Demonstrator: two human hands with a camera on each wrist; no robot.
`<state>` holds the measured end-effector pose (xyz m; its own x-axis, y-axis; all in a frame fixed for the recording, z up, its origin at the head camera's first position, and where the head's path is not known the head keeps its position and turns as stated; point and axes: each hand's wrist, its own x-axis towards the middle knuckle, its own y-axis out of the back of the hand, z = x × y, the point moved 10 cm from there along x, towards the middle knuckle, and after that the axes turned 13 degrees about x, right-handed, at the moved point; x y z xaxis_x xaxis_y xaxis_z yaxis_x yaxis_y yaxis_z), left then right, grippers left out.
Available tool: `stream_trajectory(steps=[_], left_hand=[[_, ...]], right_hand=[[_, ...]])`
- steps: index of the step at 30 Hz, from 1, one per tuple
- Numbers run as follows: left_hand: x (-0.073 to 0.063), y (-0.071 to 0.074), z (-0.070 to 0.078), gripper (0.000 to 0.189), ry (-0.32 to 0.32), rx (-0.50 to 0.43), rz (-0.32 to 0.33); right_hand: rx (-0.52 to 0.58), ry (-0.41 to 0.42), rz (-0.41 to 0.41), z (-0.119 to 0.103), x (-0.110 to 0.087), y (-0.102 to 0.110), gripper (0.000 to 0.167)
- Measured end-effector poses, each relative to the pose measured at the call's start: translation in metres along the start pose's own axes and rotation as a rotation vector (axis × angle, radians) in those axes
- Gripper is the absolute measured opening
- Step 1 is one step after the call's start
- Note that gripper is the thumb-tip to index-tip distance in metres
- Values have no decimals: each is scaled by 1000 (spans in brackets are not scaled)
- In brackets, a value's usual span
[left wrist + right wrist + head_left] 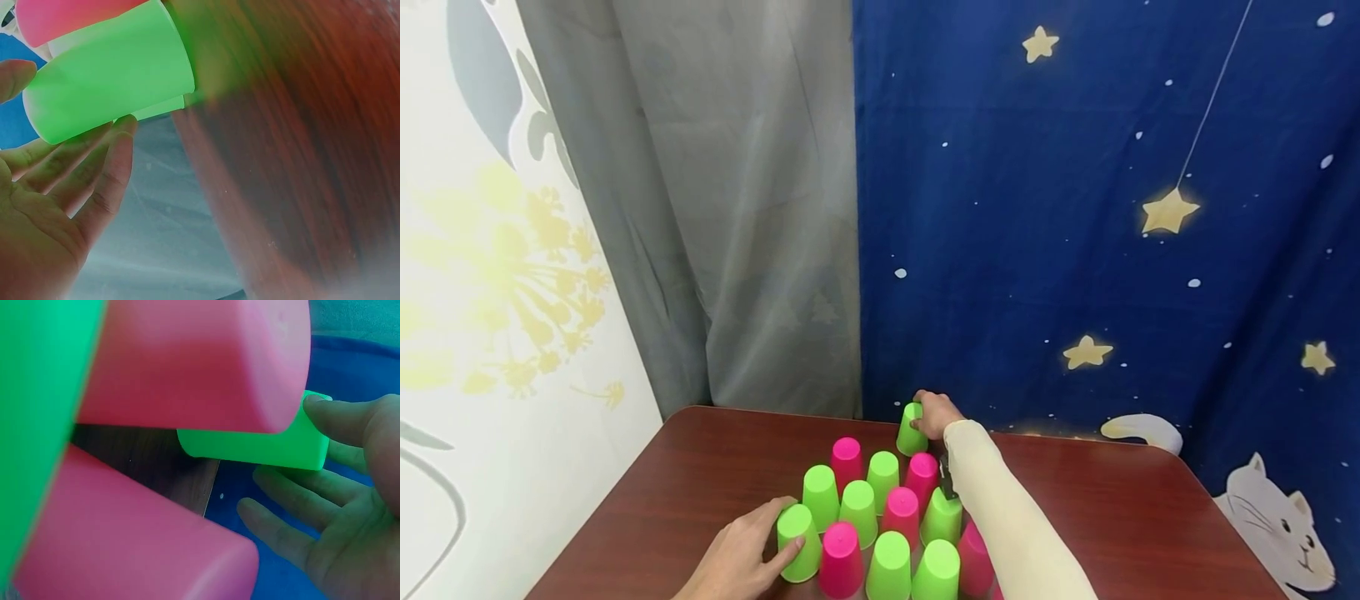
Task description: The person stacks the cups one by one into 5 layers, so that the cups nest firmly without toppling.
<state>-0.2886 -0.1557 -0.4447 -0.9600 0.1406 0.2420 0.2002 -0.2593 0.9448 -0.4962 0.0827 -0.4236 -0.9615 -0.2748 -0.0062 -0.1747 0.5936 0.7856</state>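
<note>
Upside-down plastic cups, green and pink, stand close together in staggered rows on a brown table. My left hand (741, 542) holds the green cup (797, 543) at the near left corner, fingers on one side and thumb on the other. In the left wrist view that green cup (112, 75) lies between the thumb and the fingers. At the far tip of the group, my right hand (937, 415) grips another green cup (911, 431) near its closed top. The right wrist view shows this cup (250, 448) partly hidden behind a pink cup (200, 362).
A pink cup (841, 560) stands beside the left-hand cup. The right forearm (1015, 517) passes over the right side of the group and hides some cups. Behind the table (700, 467) hang a grey curtain (760, 208) and a blue star-patterned curtain (1000, 208).
</note>
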Motion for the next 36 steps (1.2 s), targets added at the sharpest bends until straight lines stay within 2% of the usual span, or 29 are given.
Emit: stream_trajectory(steps=[6,13,16,21,24,27,36], left_hand=[[-3,6,-1,47,10,34,29],[-5,8,-2,46,-3,49,59],[-5,13,-5,42,-23,57,110],[-5,30,-14,39,-65,88,259],[-1,38,-17,40,-88,107,318],[5,43,-21,41,-107,116,336],[35,58,-32,40,-121,101,313]], right_hand=[[1,-2,-19,-2,-2,6,52],[-7,-42,-25,5,-7,26,56],[-3,-56,-38,5,-12,39,57],[-3,-43,-58,-1,-23,63,56],[1,-25,-64,-1,-32,77,56],[3,2,-76,0,-42,85,55],[13,106,-98,-3,-76,91,51]])
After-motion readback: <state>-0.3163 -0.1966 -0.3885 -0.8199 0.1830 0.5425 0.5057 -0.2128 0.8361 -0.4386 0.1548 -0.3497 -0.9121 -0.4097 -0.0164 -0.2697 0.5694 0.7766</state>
